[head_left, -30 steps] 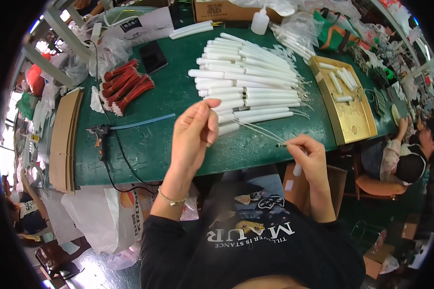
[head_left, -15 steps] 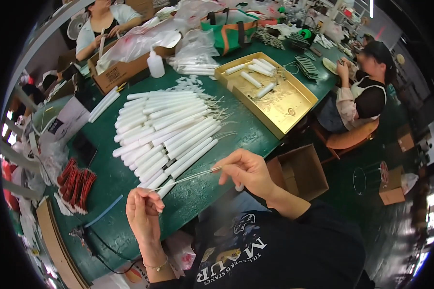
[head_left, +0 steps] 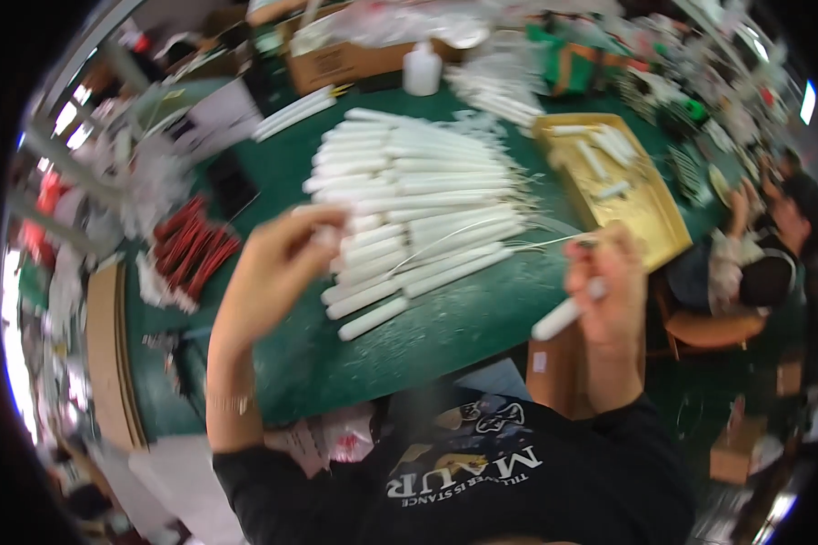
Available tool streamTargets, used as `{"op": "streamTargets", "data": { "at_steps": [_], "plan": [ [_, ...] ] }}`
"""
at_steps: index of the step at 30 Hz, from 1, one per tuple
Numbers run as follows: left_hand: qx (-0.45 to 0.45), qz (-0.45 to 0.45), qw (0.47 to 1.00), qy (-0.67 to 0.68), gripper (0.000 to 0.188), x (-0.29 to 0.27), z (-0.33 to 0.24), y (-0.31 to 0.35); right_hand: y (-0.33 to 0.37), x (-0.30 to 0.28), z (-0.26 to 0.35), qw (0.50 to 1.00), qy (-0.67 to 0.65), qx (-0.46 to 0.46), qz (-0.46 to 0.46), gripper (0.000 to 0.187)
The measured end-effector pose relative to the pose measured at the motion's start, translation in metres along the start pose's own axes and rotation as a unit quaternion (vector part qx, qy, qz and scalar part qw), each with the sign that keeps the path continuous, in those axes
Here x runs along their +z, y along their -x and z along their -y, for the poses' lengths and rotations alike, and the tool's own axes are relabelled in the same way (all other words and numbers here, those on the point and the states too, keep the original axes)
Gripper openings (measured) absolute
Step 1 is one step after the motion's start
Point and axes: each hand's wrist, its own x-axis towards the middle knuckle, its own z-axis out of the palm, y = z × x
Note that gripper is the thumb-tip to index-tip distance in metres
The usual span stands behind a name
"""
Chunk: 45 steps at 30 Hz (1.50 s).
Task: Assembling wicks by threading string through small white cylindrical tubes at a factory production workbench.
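Observation:
My right hand (head_left: 607, 282) is closed around a short white tube (head_left: 556, 320), blurred by motion, past the right end of the pile. A thin pale wire (head_left: 550, 243) runs leftward from its fingers, and a thin strand curves over the pile. My left hand (head_left: 277, 272) is at the left ends of the piled tubes, thumb and fingers drawn together. Something whitish shows at its fingertips, too smeared to name. The pile of white tubes (head_left: 427, 186) lies on the green table (head_left: 409, 350), thin wires sticking out at its right side.
A gold tray (head_left: 641, 204) with several white tubes stands to the right. Red wire bundles (head_left: 191, 250) lie on the left. Behind are a white squeeze bottle (head_left: 422, 71), a cardboard box (head_left: 354, 62) and a green bag (head_left: 563, 64). A person (head_left: 754, 259) sits at the right.
My hands have moved apart; the wire stretched between them has left my left hand. My right hand now grips a tube, and my left is over the pile's left ends. The view has turned.

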Motion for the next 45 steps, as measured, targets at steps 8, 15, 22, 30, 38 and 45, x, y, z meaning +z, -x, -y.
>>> {"op": "streamTargets", "data": {
  "at_steps": [8, 15, 22, 30, 38, 45],
  "plan": [
    [0.046, -0.213, 0.873, -0.437, 0.02, -0.075, 0.143, -0.137, -0.036, -0.029, 0.005, 0.995, -0.04, -0.075, 0.053, 0.014],
    [0.064, -0.151, 0.797, -0.581, 0.015, -0.069, 0.187, -0.196, -0.05, -0.043, 0.0, 0.995, -0.044, -0.06, 0.059, 0.018],
    [0.018, -0.166, 0.783, -0.6, 0.02, -0.065, 0.196, -0.205, -0.06, -0.047, -0.005, 0.996, -0.053, -0.06, 0.049, 0.019],
    [0.113, -0.184, 0.773, -0.596, 0.013, -0.066, 0.164, -0.17, -0.069, -0.033, -0.001, 0.996, -0.054, -0.069, 0.019, 0.018],
    [0.129, -0.231, 0.943, -0.201, 0.02, -0.015, 0.048, -0.041, -0.061, -0.013, 0.004, 0.989, -0.101, -0.078, 0.079, 0.017],
    [-0.054, -0.169, 0.977, 0.119, 0.026, 0.038, 0.029, 0.057, -0.041, 0.012, 0.004, 0.976, -0.143, -0.065, 0.148, 0.017]
  ]
}}
